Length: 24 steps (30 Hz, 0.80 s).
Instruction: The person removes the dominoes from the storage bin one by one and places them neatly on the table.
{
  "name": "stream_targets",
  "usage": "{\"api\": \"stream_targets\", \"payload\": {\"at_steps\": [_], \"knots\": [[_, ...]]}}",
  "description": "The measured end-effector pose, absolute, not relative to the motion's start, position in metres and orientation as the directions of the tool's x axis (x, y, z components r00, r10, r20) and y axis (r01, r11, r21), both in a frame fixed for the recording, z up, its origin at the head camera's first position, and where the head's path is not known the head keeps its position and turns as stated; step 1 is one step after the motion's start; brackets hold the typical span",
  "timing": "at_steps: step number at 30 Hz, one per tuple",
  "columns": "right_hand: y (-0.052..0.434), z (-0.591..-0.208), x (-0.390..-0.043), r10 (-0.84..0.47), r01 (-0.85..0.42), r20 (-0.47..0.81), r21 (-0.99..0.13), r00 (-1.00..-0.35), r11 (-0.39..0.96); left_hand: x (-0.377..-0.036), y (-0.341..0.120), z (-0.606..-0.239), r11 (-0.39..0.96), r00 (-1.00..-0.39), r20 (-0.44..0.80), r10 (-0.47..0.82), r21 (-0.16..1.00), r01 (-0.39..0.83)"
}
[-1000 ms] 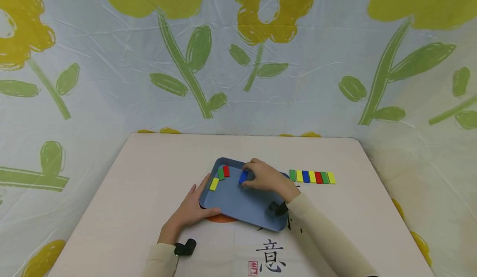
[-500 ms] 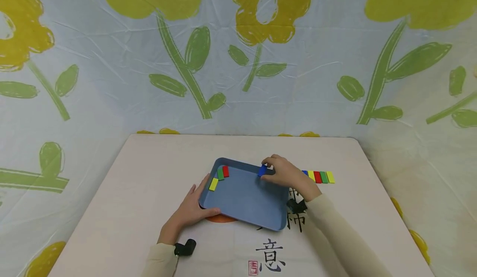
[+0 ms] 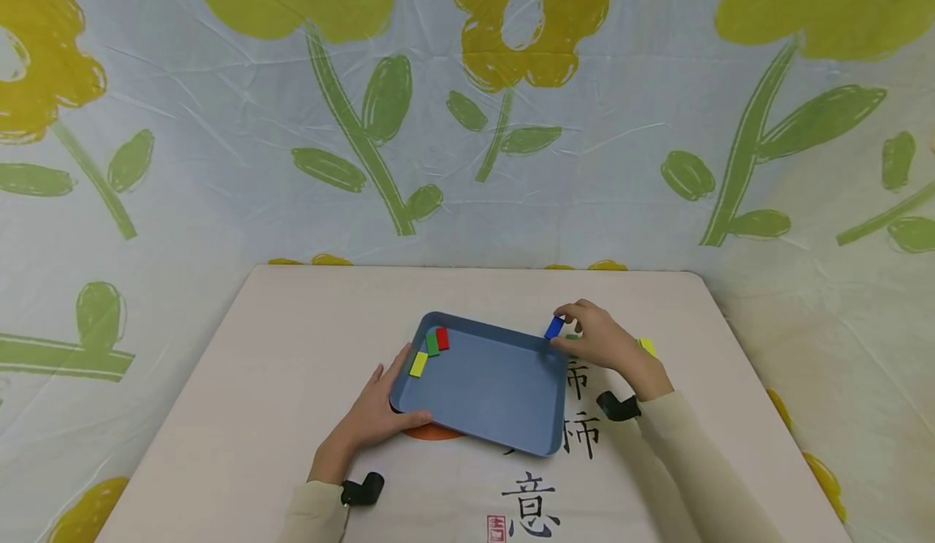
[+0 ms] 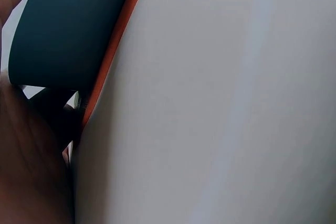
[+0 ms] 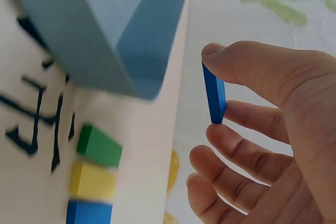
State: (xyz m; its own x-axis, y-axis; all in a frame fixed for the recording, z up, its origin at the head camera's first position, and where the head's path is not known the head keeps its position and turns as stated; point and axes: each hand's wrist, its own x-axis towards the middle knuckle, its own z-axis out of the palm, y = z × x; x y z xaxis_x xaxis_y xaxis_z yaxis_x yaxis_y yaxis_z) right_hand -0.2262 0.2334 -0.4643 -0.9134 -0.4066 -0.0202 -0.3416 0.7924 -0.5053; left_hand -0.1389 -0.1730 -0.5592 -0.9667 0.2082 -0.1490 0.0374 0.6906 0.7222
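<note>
Up close at the right wrist, the right hand point(image 5: 273, 129) pinches a blue block point(image 5: 214, 94) between thumb and fingertip just past the tray point(image 3: 504, 397) corner; overhead, the left hand point(image 3: 376, 413) grips the tray's near-left edge; inside lie yellow point(image 3: 419, 363), green point(image 3: 433, 342) and red point(image 3: 442, 338) blocks.

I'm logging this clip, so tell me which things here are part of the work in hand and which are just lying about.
In use:
- small blue rectangular block, pinched by the right hand
- blue plastic tray, its edge held by the left hand
- row of coloured blocks on the table
- yellow, green and red blocks in the tray corner

Lying about:
- flower-print backdrop cloth
- calligraphy table mat
</note>
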Motion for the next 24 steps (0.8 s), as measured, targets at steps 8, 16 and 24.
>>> {"api": "stream_targets", "payload": {"at_steps": [8, 16, 24], "knots": [[0.261, -0.466, -0.225, -0.357, -0.319, 0.019, -0.496, -0.934, 0.808, -0.139, -0.173, -0.560, 0.693, -0.966, -0.160, 0.205, 0.721, 0.027], [0.286, -0.474, -0.225, -0.303, -0.265, 0.002, -0.491, -0.953, 0.830, -0.138, -0.174, -0.560, 0.690, -0.967, -0.172, 0.187, 0.724, 0.005], [0.310, -0.481, -0.223, -0.256, -0.224, -0.004, -0.466, -0.967, 0.856, -0.139, -0.173, -0.559, 0.682, -0.965, -0.171, 0.200, 0.732, 0.012]]}}
